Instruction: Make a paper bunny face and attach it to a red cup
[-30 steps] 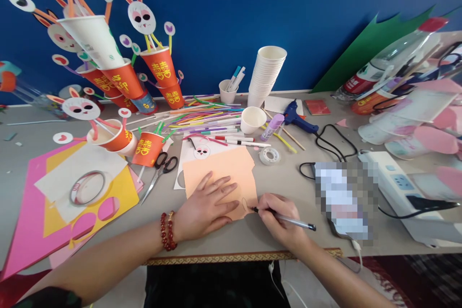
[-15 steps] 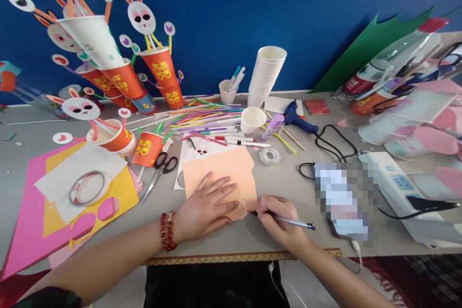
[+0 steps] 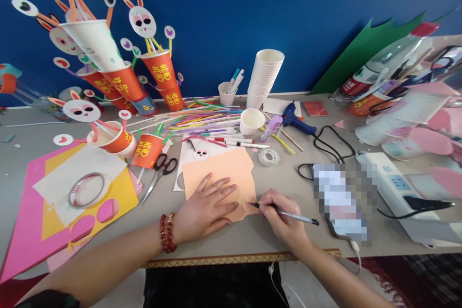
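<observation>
Hands (image 3: 283, 216) apart, pen (image 3: 300, 217) tip leftward

Peach paper (image 3: 220, 162): flat on grey table (image 3: 231, 245), partly over white sheet (image 3: 187, 155). Irregular outline, notch at upper right, uneven lower edge. Small narrow oval (image 3: 244, 206) in thin dark line near lower right edge. Pen (image 3: 299, 217): slim, greyish barrel, dark front section, black back end. Held slanted, tip pointing left, just right of oval, over paper; tip contact unclear. Back end points right, slightly toward near table edge.
</observation>
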The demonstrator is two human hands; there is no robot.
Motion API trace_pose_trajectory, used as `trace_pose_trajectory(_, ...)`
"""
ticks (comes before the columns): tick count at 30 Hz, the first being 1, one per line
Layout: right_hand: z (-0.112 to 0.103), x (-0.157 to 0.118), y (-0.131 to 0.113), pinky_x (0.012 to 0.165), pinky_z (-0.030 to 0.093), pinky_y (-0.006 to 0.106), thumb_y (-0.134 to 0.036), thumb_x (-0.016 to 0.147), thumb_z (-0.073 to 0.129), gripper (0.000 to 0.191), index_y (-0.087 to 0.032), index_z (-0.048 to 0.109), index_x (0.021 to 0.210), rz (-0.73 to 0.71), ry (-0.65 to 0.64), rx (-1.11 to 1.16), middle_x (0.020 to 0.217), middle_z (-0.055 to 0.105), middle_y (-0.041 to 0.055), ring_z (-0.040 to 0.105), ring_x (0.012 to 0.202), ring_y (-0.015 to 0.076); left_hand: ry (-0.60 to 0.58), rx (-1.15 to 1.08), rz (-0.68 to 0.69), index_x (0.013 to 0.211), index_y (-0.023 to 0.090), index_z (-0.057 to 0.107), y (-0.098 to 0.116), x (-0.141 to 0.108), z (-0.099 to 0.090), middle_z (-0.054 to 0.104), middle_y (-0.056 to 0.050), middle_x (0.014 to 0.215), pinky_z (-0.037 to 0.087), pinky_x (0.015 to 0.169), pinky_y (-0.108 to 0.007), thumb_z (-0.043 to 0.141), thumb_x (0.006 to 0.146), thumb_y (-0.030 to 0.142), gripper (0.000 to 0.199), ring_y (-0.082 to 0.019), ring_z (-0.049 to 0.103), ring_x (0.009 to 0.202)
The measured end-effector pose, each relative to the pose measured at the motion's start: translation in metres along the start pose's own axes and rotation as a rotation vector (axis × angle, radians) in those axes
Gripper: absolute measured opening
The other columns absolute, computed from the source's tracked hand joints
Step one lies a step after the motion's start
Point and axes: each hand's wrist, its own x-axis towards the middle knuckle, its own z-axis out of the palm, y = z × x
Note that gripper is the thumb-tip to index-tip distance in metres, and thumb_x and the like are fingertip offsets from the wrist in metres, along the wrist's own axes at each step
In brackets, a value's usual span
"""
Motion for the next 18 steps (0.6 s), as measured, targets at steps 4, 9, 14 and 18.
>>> trace_pose_trajectory(4, -0.011, 0.005, 0.0, 0.049, 0.036, 0.024, -0.012, 0.082, 0.046, 0.021, -0.021, 0.052, 0.064, 0.08, -0.06, 0.005, 0.059, 0.053, -0.0021, 0.05, 0.054, 0.0134, 0.006, 0.001, 0.005, 0.126, 0.026, 0.059, 0.0, -0.001, 0.0, 0.046, -0.009, 0.149, 0.012, 0.119, -0.059, 0.054, 0.095, 0.036, 0.033, -0.029, 0.028, 0.145)
trace_pose_trajectory(9, -0.012, 0.004, 0.006, 0.051, 0.038, 0.025, -0.012, 0.082, 0.047, 0.018, -0.021, 0.053, 0.067, -0.017, -0.001, -0.031, 0.059, 0.056, -0.0021, 0.052, 0.053, 0.0135, 0.0, 0.004, 0.003, 0.126, 0.027, 0.059, 0.0, 0.0, -0.001, 0.046, -0.009, 0.149, 0.012, 0.118, -0.06, 0.053, 0.096, 0.036, 0.033, -0.028, 0.029, 0.145)
trace_pose_trajectory(14, -0.006, 0.002, 0.007, 0.051, 0.037, 0.025, -0.012, 0.083, 0.047, 0.018, -0.022, 0.052, 0.068, -0.059, -0.03, -0.1, 0.059, 0.056, -0.0025, 0.051, 0.051, 0.0129, 0.013, 0.012, 0.013, 0.128, 0.027, 0.058, 0.0, 0.001, -0.001, 0.046, -0.009, 0.149, 0.012, 0.119, -0.059, 0.054, 0.095, 0.035, 0.034, -0.028, 0.029, 0.144)
trace_pose_trajectory(18, -0.006, 0.004, 0.005, 0.052, 0.037, 0.025, -0.012, 0.083, 0.047, 0.017, -0.022, 0.05, 0.068, -0.076, -0.033, -0.127, 0.057, 0.054, -0.0034, 0.048, 0.051, 0.0128, 0.013, 0.012, 0.008, 0.128, 0.026, 0.059, 0.0, 0.001, -0.001, 0.046, -0.009, 0.148, 0.013, 0.118, -0.059, 0.054, 0.095, 0.035, 0.034, -0.028, 0.029, 0.144)
